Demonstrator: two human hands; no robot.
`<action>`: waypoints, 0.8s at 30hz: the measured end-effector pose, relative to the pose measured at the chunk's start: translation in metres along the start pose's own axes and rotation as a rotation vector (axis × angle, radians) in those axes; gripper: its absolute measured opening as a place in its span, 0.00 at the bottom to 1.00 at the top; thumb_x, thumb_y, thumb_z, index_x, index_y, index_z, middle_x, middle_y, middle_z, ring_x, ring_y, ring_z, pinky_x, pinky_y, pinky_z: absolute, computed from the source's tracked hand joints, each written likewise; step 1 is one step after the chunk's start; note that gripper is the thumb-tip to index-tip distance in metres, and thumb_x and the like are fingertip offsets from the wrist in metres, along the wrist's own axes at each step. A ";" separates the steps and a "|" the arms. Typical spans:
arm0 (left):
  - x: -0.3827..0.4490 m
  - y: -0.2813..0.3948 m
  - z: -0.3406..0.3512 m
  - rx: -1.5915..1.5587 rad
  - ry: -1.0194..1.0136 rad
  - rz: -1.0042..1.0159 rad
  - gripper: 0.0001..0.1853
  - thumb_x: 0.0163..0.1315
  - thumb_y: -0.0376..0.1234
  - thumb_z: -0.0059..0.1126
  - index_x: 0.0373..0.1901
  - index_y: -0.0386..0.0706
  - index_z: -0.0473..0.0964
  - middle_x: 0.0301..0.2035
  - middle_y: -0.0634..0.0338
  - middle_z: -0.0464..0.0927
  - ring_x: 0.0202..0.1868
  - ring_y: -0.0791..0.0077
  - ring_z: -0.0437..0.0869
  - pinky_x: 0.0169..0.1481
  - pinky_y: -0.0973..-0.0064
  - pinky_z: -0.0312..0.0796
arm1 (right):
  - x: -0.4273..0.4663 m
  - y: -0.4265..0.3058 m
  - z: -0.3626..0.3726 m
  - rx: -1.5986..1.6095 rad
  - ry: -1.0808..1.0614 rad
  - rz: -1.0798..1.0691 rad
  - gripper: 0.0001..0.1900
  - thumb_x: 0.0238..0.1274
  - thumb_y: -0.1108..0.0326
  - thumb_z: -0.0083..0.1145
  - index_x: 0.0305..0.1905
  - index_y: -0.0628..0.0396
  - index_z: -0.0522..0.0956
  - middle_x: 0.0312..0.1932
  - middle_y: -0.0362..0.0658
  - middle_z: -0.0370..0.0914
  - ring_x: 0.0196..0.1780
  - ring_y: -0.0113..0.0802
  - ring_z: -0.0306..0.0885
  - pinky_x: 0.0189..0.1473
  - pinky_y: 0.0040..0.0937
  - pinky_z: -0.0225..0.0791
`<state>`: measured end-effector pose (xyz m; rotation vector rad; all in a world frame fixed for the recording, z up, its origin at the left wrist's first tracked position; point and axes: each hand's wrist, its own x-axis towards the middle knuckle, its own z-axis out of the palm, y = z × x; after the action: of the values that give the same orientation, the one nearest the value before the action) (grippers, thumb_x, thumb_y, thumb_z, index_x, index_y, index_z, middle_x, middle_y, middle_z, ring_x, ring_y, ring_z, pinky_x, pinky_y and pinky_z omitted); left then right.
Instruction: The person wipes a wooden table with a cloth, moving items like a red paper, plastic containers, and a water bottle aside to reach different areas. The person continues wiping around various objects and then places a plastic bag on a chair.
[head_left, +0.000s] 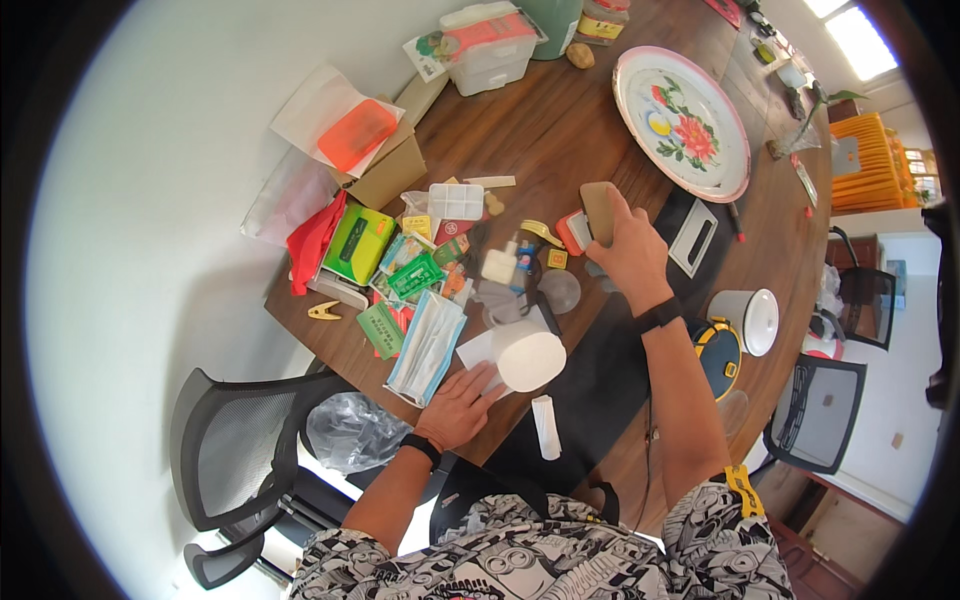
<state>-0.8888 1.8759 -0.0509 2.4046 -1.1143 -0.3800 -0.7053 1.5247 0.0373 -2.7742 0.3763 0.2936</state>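
Note:
My right hand grips a flat tan rectangular object between thumb and fingers, beside an orange-and-white box. My left hand lies palm down at the table edge, its fingertips on a white sheet beside a white roll. Whether it presses the sheet or holds it I cannot tell. Face masks lie just left of that hand. Near the middle are a white plug adapter, a small yellow box, a yellow curved item and a clear round item.
Cards and packets, a green box and a cardboard box crowd the left side. A floral enamel tray stands at the back. White enamel mug and dark blue-and-yellow case sit right. A mesh chair adjoins the left edge.

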 end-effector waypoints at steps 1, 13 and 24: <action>0.001 0.000 0.000 -0.003 -0.003 -0.001 0.35 0.63 0.32 0.64 0.75 0.47 0.74 0.77 0.48 0.68 0.81 0.51 0.66 0.84 0.55 0.60 | 0.000 0.003 0.006 -0.015 -0.009 0.007 0.50 0.53 0.57 0.77 0.82 0.44 0.64 0.53 0.56 0.81 0.53 0.56 0.89 0.50 0.48 0.84; -0.001 0.001 -0.005 -0.067 0.020 -0.021 0.30 0.64 0.31 0.65 0.70 0.47 0.77 0.75 0.49 0.71 0.80 0.52 0.68 0.81 0.52 0.64 | 0.005 -0.012 -0.131 0.470 0.007 -0.192 0.27 0.63 0.51 0.74 0.59 0.59 0.87 0.42 0.50 0.88 0.44 0.45 0.88 0.51 0.39 0.79; 0.001 -0.004 -0.002 -0.062 0.030 0.003 0.34 0.63 0.32 0.66 0.73 0.47 0.75 0.78 0.50 0.68 0.81 0.53 0.67 0.82 0.54 0.63 | 0.168 -0.053 0.058 0.147 0.224 -0.491 0.17 0.69 0.66 0.63 0.59 0.58 0.84 0.53 0.63 0.77 0.55 0.63 0.81 0.59 0.52 0.78</action>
<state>-0.8846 1.8776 -0.0507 2.3463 -1.0777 -0.3716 -0.5406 1.5553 -0.0422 -2.6482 -0.2284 -0.1573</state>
